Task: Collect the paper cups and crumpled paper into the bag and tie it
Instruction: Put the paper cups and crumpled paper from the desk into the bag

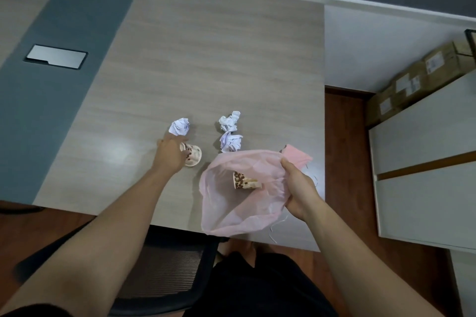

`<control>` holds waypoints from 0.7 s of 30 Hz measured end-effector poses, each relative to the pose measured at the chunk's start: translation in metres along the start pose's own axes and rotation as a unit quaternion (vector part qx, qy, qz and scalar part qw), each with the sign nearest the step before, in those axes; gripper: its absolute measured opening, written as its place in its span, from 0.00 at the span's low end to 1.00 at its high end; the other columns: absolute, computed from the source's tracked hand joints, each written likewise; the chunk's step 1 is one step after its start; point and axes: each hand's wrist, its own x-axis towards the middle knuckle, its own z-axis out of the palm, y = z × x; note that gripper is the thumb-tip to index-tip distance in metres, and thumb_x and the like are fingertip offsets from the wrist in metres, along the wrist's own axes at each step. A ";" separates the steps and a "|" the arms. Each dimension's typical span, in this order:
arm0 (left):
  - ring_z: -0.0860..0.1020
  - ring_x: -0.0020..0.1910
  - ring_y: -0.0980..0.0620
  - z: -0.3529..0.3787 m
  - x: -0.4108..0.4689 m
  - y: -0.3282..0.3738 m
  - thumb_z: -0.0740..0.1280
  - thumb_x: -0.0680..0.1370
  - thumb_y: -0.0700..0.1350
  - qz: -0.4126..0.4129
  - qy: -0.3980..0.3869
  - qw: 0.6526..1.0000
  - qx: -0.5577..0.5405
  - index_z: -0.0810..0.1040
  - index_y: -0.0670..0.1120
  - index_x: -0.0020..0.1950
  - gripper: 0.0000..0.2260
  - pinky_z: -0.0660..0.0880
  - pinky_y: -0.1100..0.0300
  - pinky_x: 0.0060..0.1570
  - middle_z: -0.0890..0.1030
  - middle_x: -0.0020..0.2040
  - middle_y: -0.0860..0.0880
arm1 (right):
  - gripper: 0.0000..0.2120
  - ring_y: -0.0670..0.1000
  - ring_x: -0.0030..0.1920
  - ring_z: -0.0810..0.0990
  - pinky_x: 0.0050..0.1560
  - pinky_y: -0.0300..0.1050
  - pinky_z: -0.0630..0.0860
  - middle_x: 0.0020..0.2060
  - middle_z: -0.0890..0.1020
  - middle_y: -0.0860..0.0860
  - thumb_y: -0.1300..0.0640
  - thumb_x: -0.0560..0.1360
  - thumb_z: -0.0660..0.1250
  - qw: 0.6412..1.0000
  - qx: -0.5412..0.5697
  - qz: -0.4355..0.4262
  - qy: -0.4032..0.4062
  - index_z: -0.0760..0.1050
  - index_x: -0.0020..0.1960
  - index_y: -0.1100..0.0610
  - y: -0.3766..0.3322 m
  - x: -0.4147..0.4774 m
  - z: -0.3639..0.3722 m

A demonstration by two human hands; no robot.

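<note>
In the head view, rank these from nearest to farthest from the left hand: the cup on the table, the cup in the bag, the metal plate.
From the left hand:
1. Cup on the table, under its fingers.
2. Cup in the bag, to the right, inside the pink bag.
3. Metal plate, far left on the grey strip.

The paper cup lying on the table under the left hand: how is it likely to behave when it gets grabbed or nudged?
The paper cup lies on its side, so a nudge would probably roll it in a curve. It looks thin-walled and empty, so likely very light and easy to crush if the left hand squeezes hard. Its paper surface should give fair grip; slipping seems unlikely.
</note>
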 end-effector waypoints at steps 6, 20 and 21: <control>0.85 0.61 0.46 -0.059 -0.039 0.025 0.73 0.83 0.42 -0.072 -0.230 0.862 -0.446 0.84 0.44 0.68 0.14 0.82 0.51 0.65 0.86 0.65 0.45 | 0.16 0.62 0.60 0.88 0.63 0.61 0.84 0.53 0.91 0.56 0.48 0.85 0.70 1.000 0.011 -0.009 -0.003 0.85 0.64 0.58 -0.001 0.000 0.003; 0.85 0.46 0.46 0.094 -0.078 0.093 0.79 0.75 0.61 -0.206 -0.242 0.858 -0.403 0.76 0.46 0.48 0.21 0.85 0.42 0.55 0.87 0.51 0.36 | 0.19 0.59 0.58 0.88 0.70 0.60 0.81 0.54 0.91 0.55 0.42 0.83 0.71 0.998 -0.012 -0.027 0.047 0.85 0.60 0.57 -0.008 0.000 0.007; 0.84 0.43 0.45 0.100 -0.071 0.092 0.78 0.72 0.66 -0.193 -0.241 0.874 -0.375 0.76 0.47 0.45 0.24 0.86 0.41 0.53 0.87 0.45 0.38 | 0.19 0.58 0.58 0.89 0.70 0.60 0.81 0.54 0.91 0.55 0.42 0.83 0.71 0.998 -0.014 -0.029 0.051 0.85 0.61 0.57 -0.009 0.001 0.005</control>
